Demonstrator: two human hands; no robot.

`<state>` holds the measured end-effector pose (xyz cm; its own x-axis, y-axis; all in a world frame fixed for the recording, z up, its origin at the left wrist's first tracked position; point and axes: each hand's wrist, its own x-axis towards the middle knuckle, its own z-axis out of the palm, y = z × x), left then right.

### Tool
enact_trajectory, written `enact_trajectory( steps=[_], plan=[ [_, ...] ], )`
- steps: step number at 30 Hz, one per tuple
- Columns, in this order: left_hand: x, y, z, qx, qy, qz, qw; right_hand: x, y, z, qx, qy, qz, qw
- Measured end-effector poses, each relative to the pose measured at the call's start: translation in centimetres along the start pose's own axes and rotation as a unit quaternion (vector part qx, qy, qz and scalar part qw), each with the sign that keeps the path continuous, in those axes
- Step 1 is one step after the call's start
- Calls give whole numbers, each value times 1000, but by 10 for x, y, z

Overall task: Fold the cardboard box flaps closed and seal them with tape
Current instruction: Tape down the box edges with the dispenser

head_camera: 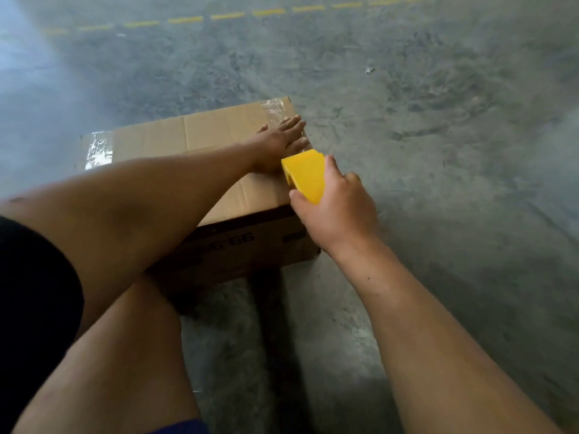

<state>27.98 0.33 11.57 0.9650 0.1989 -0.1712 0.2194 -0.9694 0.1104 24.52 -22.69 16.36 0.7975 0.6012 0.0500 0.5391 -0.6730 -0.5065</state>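
Bare forearms; black short sleeve (34,296) on left arm; blue shorts hem (183,427) at knee

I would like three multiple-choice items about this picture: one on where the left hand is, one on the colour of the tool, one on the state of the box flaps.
1. Where is the left hand?
A. flat on top of the box, near its right edge
B. on the floor
C. inside the box

2. What colour is the tape dispenser held by the right hand?
A. red
B. yellow
C. green

3. How are the box flaps?
A. standing upright
B. torn off
C. folded down, with tape on two far corners

Key: 1 A, the palm and fingers lie spread on the cardboard; 2 B, its plastic body is plainly yellow; 3 C, the top is flat and shiny clear strips show at the far left and far right corners.
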Motion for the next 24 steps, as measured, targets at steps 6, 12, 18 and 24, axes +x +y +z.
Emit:
enact_trajectory(
  steps=[6, 12, 18, 24],
  plan=[
    [0, 7, 12, -12, 24, -9, 1000, -15, 22, 1, 13, -8, 32, 999],
    [3, 15, 10, 9, 22, 1, 1000, -58, 44, -1, 14, -6, 50, 999],
    [-4, 27, 3, 11, 11, -15, 1000, -53, 41, -12, 12, -5, 35, 999],
    [-25, 49, 16, 5, 11, 54, 998, -61, 40, -11, 15, -11, 41, 999]
  ],
)
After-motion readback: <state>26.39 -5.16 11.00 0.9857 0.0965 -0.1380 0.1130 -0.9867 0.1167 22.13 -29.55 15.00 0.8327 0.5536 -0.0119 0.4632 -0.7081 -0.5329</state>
